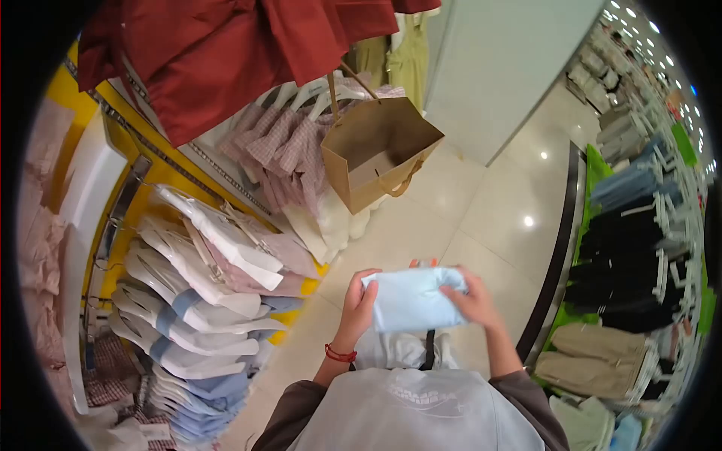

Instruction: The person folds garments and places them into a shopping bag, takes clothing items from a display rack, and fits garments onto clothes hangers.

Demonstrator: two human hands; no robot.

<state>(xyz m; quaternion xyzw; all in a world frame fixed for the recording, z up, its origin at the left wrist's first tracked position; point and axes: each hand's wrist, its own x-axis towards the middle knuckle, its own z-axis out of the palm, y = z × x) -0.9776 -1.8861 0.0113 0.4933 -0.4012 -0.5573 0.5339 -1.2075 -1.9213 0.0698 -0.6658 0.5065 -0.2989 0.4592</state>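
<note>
A light blue, soft-looking packet [410, 301] is held level in front of the body, between both hands. My left hand [356, 304] grips its left end, the thumb lying on the near face; a red cord bracelet circles that wrist. At the right end my right hand [475, 301] holds the packet, its thumb pressed on the upper right part. Something small and orange shows just above the packet's top edge. The fingers behind the packet are hidden. Beyond the hands an open brown paper bag [361, 158] hangs by its handle.
Hangers with white and blue clothes [203, 301] fill the left rack. Pink checked shirts [282, 150] and a red garment [226, 52] hang at the upper left. Black clothes [620, 263] and beige trousers [594, 359] line the right rack. A pale panel [511, 68] stands ahead.
</note>
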